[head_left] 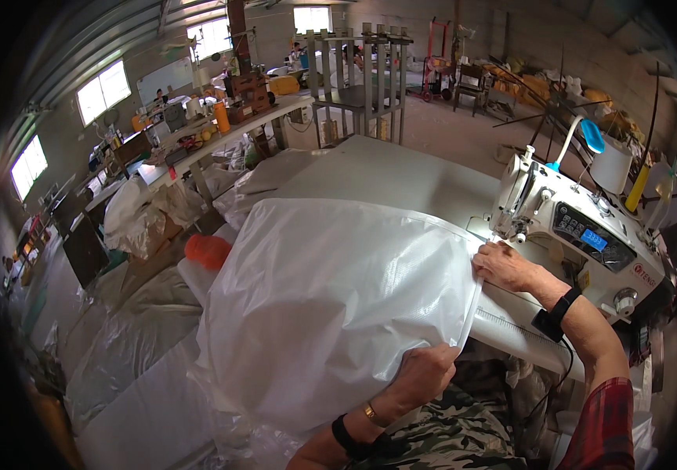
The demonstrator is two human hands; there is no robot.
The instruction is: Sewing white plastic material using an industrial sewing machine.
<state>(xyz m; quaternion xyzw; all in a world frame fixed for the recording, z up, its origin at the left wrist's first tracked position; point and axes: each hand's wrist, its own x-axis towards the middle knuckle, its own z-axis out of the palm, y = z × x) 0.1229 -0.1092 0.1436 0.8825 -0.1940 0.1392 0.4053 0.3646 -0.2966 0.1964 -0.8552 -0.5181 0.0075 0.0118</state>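
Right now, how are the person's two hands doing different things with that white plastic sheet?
The left hand is curled into a fist, gripping the white sheet's near edge low down. The right hand lies flatter, pressing the sheet's far edge onto the table beside the sewing machine. Both wear dark wristbands.

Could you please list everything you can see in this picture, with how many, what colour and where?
plastic sheet: one, white and translucent, bunched over the table in front of the person
sewing machine: one, white with a dark control panel, on the right
table: one, white, under the sheet and machine
thread cone: one, white, behind the machine
orange thing: one, left of the sheet, kind unclear
workbench: one, white, cluttered, far left
windows: several, bright, along the left wall
left hand: one, gripping the sheet's lower edge, black wristband
right hand: one, pressing the sheet's edge beside the machine's needle, black wristband
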